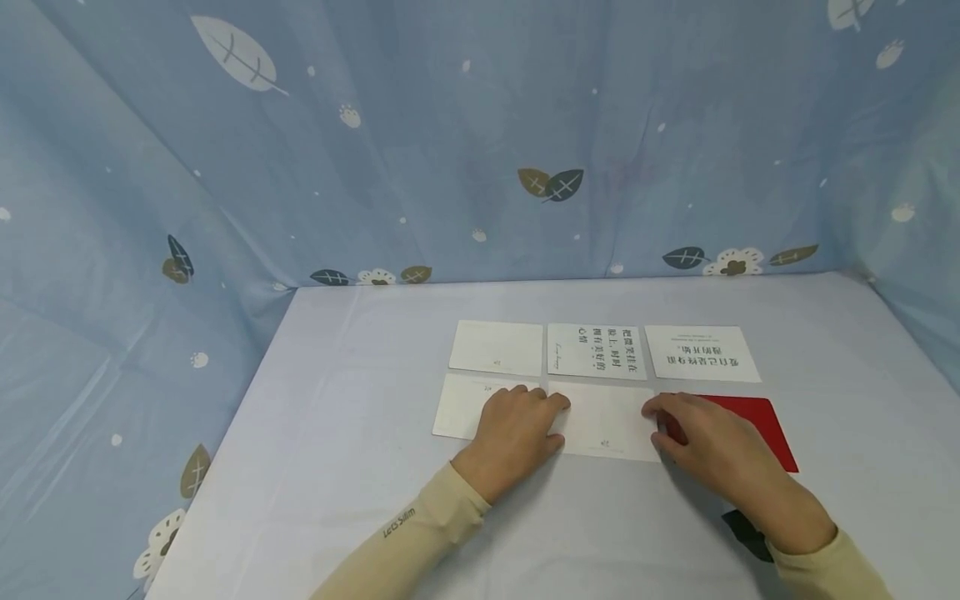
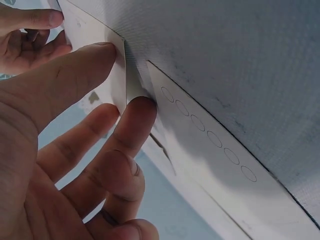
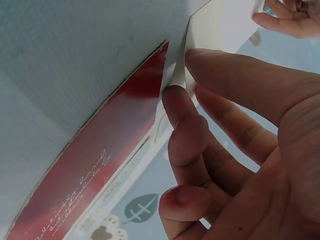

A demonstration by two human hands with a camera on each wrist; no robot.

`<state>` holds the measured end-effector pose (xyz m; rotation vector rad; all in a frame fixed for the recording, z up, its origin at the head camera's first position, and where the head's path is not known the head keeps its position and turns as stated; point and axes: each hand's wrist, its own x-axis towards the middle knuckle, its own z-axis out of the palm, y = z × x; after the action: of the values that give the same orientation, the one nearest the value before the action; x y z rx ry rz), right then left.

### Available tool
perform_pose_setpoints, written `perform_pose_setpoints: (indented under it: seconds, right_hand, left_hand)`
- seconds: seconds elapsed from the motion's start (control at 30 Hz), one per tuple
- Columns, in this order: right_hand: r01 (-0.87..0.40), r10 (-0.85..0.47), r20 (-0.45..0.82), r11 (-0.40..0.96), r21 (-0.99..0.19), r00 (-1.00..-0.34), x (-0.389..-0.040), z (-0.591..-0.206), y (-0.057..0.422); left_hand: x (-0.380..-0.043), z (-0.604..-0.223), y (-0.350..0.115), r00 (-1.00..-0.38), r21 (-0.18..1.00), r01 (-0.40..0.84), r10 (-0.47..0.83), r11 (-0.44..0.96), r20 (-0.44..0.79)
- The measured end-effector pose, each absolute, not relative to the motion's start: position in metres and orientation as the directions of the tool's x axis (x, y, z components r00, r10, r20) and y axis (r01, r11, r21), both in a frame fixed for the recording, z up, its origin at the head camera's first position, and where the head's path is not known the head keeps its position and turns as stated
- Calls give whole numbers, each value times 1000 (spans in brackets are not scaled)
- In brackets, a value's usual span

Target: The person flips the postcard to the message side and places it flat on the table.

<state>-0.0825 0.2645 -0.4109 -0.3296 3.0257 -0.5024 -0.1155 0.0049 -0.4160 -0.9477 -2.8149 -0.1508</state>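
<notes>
In the head view, six cards make two rows on the table (image 1: 337, 375), just right of the frame's middle and low down. The middle card (image 1: 607, 421) of the bottom row lies between the left hand (image 1: 513, 429) and the right hand (image 1: 712, 446). Each hand grips one short end, maybe so that the card stays straight. The left hand hides part of the lower-left card (image 1: 461, 408), and the right hand hides one end of the red card (image 1: 757, 425). Along the top row are a plain card (image 1: 495, 348) and two cards with black writing (image 1: 596, 352), side by side with thin gaps, perhaps so each one can be seen. In the left wrist view, the thumb and a finger pinch the card's edge at the upper middle, and the other fingers curl loosely below. The lower-left card, at the right, shows a row of rings (image 2: 198, 123). In the right wrist view, the thumb and a finger pinch the other end, just beside the red card at the left. I can't tell if the held card is fully off the table.
</notes>
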Motion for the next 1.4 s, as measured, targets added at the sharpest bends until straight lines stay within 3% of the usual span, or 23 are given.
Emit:
perform_pose_setpoints:
  seconds: [1.4]
  right_hand:
    - [-227, -226, 36, 930, -288, -973, -79, -414, 263]
  left_hand:
    - [-113, -417, 3, -789, 26, 600, 586, 799, 185]
